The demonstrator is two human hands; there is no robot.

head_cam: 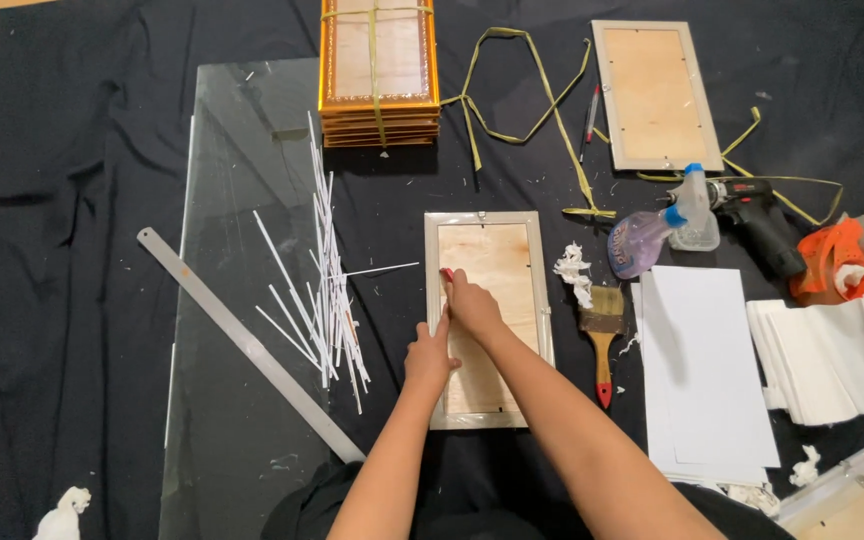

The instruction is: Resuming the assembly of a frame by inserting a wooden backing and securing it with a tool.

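Plywood-backed frame (489,318): left hand (430,358) pressing flat, fingers released; right hand (470,303) pinching small red tool (447,273), probably.

head view, steeply downward, close overhead

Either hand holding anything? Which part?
Right hand pinches a small red object at its lower end; what it is cannot be told. Left hand holds nothing.

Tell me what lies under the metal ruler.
The ruler lies slantwise across a glass sheet on black cloth. Its upper end rests on cloth alone. Its underside is hidden.
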